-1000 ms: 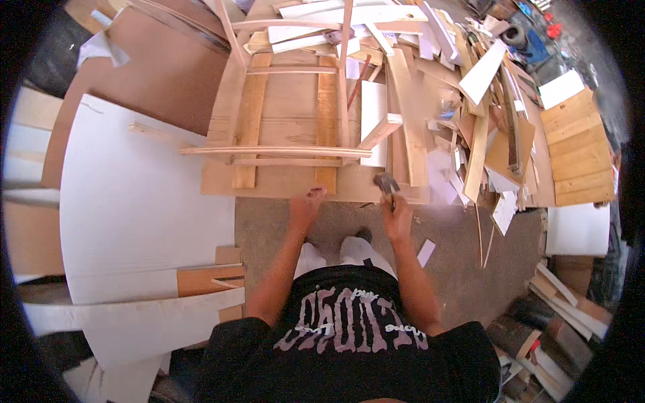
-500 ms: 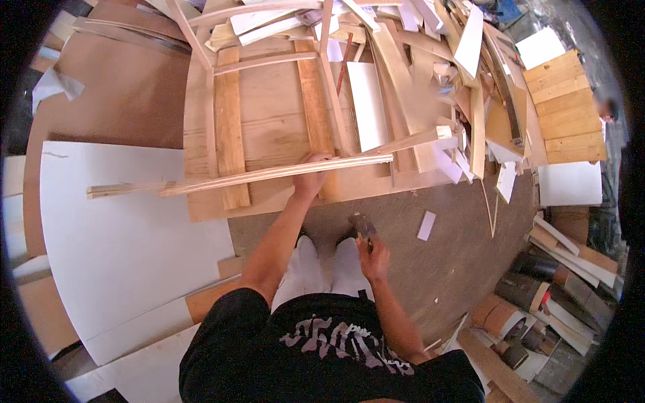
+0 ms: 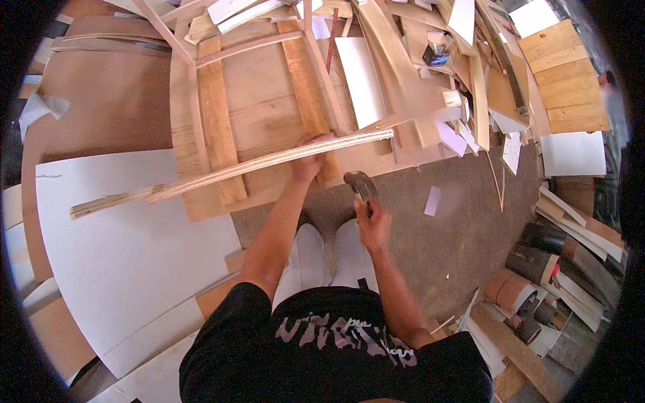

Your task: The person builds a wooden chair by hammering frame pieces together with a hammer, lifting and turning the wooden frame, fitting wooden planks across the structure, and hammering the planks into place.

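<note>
1. Wooden frame (image 3: 245, 50): one, over the table (image 3: 269, 185); near rail (image 3: 235, 171) along the near edge, its left end above a white sheet (image 3: 127, 248), presumably for easy reach.
2. Left hand (image 3: 309, 164): fingers grasping the near rail, partly hidden by it; likely for steadiness.
3. Hammer (image 3: 361, 185): one, in the right hand (image 3: 374, 224), fingers clenched round the handle; head at the far end, apart from the rail, apparently for clearance.
4. Slats (image 3: 225, 134): two, lying flat within the frame's outline; purpose unclear.
5. Scrap wood (image 3: 478, 101): heap, right, seemingly kept there for working room.
</note>
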